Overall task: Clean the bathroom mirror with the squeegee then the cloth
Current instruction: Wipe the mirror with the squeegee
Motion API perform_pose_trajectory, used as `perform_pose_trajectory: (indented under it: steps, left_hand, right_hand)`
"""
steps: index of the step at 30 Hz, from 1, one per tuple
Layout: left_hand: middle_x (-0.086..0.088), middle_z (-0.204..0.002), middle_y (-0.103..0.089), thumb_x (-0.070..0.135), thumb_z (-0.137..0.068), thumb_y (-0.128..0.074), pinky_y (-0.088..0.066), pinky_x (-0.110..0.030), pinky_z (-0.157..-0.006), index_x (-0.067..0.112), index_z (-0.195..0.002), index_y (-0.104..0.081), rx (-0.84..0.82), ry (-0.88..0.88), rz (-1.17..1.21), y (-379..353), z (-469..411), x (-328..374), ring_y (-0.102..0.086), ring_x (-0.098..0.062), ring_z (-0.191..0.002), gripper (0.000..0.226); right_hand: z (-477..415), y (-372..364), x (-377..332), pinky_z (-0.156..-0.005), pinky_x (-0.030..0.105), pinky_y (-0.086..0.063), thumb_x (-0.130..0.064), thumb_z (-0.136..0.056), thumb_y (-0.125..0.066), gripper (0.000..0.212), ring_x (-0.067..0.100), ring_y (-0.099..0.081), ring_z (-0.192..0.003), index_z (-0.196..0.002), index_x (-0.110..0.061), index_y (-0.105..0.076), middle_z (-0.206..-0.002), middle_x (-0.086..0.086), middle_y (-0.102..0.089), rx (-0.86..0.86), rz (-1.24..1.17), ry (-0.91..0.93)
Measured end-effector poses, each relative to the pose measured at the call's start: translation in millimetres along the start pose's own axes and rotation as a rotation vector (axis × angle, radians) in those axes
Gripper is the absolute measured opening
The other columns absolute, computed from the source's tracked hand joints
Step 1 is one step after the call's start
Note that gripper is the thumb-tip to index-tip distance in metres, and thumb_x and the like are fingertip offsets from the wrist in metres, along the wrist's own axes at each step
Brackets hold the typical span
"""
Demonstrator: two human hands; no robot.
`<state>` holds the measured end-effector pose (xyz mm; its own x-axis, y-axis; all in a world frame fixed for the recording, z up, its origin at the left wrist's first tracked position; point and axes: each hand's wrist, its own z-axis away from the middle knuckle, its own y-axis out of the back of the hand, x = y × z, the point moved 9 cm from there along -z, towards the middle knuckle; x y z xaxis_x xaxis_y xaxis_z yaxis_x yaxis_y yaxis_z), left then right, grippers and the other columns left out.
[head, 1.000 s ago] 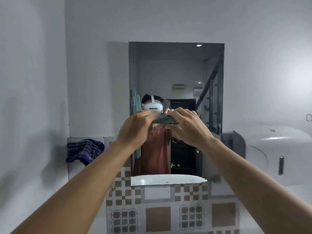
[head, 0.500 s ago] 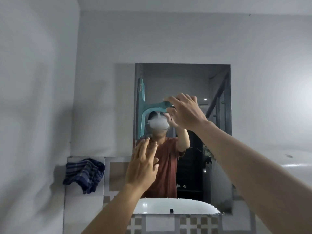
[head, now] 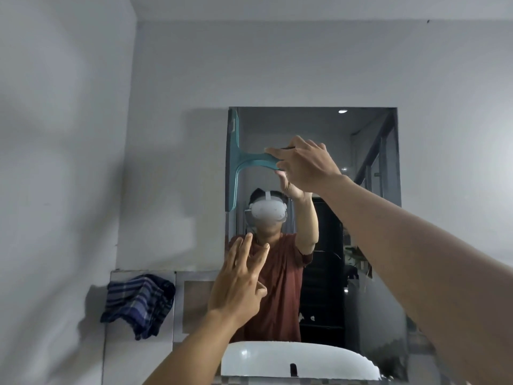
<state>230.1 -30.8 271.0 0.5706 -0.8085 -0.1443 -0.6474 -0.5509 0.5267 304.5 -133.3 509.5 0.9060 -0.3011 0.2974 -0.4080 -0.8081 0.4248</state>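
Observation:
A rectangular mirror [head: 361,140] hangs on the white wall. A teal squeegee [head: 236,162] stands with its blade vertical along the mirror's upper left edge. My right hand [head: 305,162] is shut on the squeegee's handle, which points right. My left hand [head: 238,279] hovers lower, in front of the mirror's lower left part, fingers spread and holding nothing. A blue checked cloth [head: 138,304] lies bunched on a ledge to the left of the mirror, apart from both hands.
A white basin [head: 277,359] shows in the mirror's bottom. The side wall [head: 55,190] closes in on the left. A tiled ledge [head: 194,295] runs under the mirror. The mirror reflects a person in a red shirt and a stair rail.
Both hands held the squeegee at mid mirror a second ago. My left hand let go and dropped; my right hand raised the squeegee to the top left corner. The view tilted upward.

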Motion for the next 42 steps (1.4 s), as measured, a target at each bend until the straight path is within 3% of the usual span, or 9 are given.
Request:
perform_pose_trajectory:
  steps: [5,10,19,25,31,35,42]
  left_hand:
    - [-0.010,-0.168,0.004,0.039,-0.085,-0.068,-0.024,-0.044,-0.123,0.036,-0.159,-0.004,-0.025,0.011,0.030,-2,0,-1,0.002,-0.033,-0.155,0.098]
    - [-0.012,-0.168,-0.006,0.037,-0.078,-0.076,-0.034,-0.045,-0.118,0.035,-0.159,-0.012,-0.011,0.024,0.045,-3,0,-3,-0.008,-0.035,-0.154,0.103]
    - [-0.014,-0.164,-0.022,0.036,-0.069,-0.083,-0.036,-0.043,-0.112,0.031,-0.157,-0.026,0.002,0.034,0.024,-1,0,-3,-0.024,-0.038,-0.149,0.105]
    - [-0.014,-0.162,-0.026,0.036,-0.066,-0.086,-0.049,-0.047,-0.105,0.029,-0.154,-0.034,-0.008,0.043,0.031,1,-1,-2,-0.027,-0.038,-0.147,0.103]
    - [-0.015,-0.159,-0.031,0.033,-0.061,-0.088,-0.055,-0.047,-0.098,0.026,-0.152,-0.041,-0.013,0.058,0.014,5,-3,-1,-0.030,-0.037,-0.143,0.102]
    - [-0.016,-0.158,-0.033,0.033,-0.060,-0.090,-0.057,-0.047,-0.093,0.025,-0.151,-0.041,-0.013,0.063,0.007,5,-4,0,-0.028,-0.036,-0.142,0.104]
    - [-0.018,-0.161,-0.026,0.034,-0.061,-0.091,-0.050,-0.049,-0.104,0.025,-0.153,-0.037,-0.015,0.060,-0.006,2,-4,1,-0.026,-0.038,-0.144,0.107]
  right_hand:
    - [-3,6,15,-0.093,0.048,-0.045,-0.033,-0.105,-0.050,0.046,0.031,-0.059,-0.108,-0.148,-0.046,-0.042,-0.120,0.007,-0.057,0.020,0.003,-0.044]
    - [9,10,38,-0.095,0.051,-0.049,-0.034,-0.104,-0.050,0.047,0.031,-0.061,-0.108,-0.149,-0.044,-0.043,-0.120,0.008,-0.058,0.008,0.007,-0.093]
    - [45,19,80,-0.093,0.050,-0.051,-0.035,-0.105,-0.044,0.046,0.033,-0.060,-0.111,-0.151,-0.042,-0.042,-0.123,0.007,-0.057,-0.040,0.053,-0.179]
    - [61,30,112,-0.087,0.043,-0.055,-0.037,-0.106,-0.048,0.046,0.027,-0.063,-0.098,-0.151,-0.040,-0.044,-0.118,0.006,-0.058,-0.044,0.043,-0.228]
    - [81,36,145,-0.073,0.034,-0.045,-0.035,-0.106,-0.047,0.046,0.026,-0.061,-0.089,-0.152,-0.039,-0.041,-0.115,0.007,-0.059,-0.057,0.076,-0.290]
    - [93,38,148,-0.073,0.034,-0.043,-0.037,-0.107,-0.044,0.047,0.029,-0.062,-0.091,-0.153,-0.038,-0.039,-0.114,0.008,-0.059,-0.058,0.082,-0.346]
    - [114,36,141,-0.077,0.040,-0.054,-0.038,-0.107,-0.042,0.047,0.031,-0.065,-0.093,-0.154,-0.038,-0.037,-0.113,0.008,-0.061,-0.042,0.057,-0.443]
